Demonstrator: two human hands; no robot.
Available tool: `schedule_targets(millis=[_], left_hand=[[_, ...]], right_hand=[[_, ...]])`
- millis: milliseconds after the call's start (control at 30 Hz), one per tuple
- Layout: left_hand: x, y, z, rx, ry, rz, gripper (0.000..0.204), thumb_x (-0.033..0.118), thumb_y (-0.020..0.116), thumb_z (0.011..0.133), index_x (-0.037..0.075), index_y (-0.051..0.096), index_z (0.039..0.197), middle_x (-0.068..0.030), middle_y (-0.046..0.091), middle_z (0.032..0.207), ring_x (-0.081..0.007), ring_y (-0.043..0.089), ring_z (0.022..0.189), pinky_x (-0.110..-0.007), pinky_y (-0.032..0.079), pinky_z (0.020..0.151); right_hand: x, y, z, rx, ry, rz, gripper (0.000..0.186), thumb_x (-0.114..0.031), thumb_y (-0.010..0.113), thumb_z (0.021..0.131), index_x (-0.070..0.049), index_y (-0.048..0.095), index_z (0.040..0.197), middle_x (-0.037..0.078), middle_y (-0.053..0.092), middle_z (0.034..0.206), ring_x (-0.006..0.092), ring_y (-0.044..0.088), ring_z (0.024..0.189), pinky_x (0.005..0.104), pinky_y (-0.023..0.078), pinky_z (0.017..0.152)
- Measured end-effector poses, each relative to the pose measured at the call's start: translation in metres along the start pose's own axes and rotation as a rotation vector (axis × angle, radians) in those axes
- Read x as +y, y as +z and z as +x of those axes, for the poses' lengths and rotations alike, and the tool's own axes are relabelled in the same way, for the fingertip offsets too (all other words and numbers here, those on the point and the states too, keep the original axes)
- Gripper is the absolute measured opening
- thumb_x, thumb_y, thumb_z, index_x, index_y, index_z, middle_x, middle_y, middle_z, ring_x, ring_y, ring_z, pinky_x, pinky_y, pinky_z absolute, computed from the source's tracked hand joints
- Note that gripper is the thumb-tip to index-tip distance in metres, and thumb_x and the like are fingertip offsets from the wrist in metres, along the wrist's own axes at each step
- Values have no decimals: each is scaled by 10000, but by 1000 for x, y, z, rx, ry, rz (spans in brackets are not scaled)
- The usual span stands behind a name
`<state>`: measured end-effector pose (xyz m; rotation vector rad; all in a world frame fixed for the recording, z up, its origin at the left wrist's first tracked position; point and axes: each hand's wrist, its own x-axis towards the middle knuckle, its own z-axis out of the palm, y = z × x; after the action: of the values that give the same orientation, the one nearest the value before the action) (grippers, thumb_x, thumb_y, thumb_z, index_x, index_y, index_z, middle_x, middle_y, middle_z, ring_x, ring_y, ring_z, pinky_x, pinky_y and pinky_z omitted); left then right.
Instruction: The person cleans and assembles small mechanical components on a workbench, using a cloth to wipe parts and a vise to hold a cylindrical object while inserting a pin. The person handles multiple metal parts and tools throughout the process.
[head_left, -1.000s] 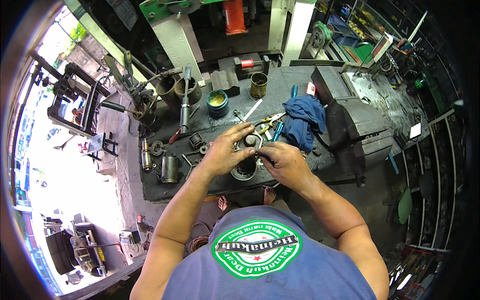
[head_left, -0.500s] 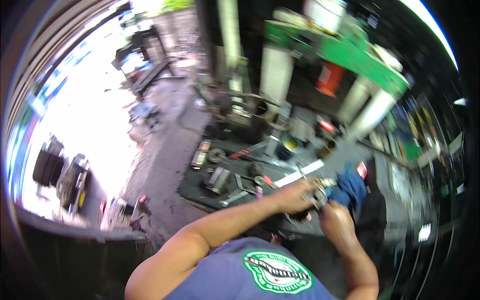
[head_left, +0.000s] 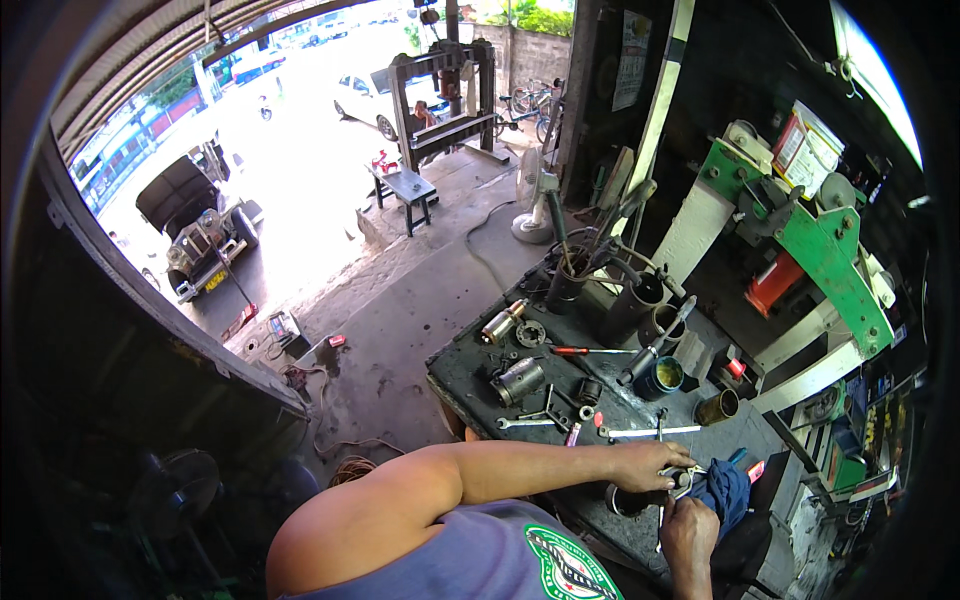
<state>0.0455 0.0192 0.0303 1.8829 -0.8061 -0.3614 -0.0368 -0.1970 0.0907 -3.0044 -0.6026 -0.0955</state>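
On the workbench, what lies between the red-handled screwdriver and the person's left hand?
In the head view, between the red-handled screwdriver and the left hand lie a small dark socket and a long flat metal strip on the workbench.

You are looking at a dark workbench (head_left: 470, 375) lying at centre. A metal cylinder (head_left: 519, 380) is resting at its nine o'clock side, a red-handled screwdriver (head_left: 578, 351) toward twelve. A green press frame (head_left: 830, 250) is standing at two o'clock. A pedestal fan (head_left: 533, 200) is sitting at eleven o'clock, a white car (head_left: 365, 100) beyond it.
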Motion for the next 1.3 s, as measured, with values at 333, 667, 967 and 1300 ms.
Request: schedule_targets(millis=[333, 667, 967, 1300], left_hand=[[-1, 3, 0, 37, 10, 44, 658, 226, 745, 1032, 69, 580, 1650, -236, 517, 1705, -417, 546, 1547, -465, 439, 1305], [-2, 0, 0, 22, -3, 87, 664, 242, 737, 1041, 72, 566, 1660, -256, 503, 1718, -413, 499, 1592, -475, 397, 1334], [-13, 4, 0, 78, -7, 4, 625, 210, 787, 1026, 45, 614, 1604, -231, 597, 1649, -362, 543, 1571, -453, 397, 1332], [0, -5, 3, 40, -34, 9, 651, 120, 817, 997, 78, 627, 1618, -228, 564, 1690, -364, 519, 1594, -445, 397, 1329]], right_hand=[[9, 1, 7, 181, -222, 41, 316, -267, 888, 902, -66, 664, 805, 150, 674, 777, 388, 706, 716, 516, 550, 656], [5, -15, 11, -3, -150, 20, 214, -224, 794, 904, -46, 723, 810, 180, 731, 770, 393, 751, 724, 519, 596, 686], [11, -5, 6, -139, -81, 27, 264, -269, 801, 958, -22, 716, 922, 181, 713, 842, 375, 737, 728, 506, 598, 683], [12, -1, -2, 198, -86, 123, 269, -265, 744, 1018, -37, 729, 874, 158, 737, 817, 368, 773, 754, 492, 621, 699]])
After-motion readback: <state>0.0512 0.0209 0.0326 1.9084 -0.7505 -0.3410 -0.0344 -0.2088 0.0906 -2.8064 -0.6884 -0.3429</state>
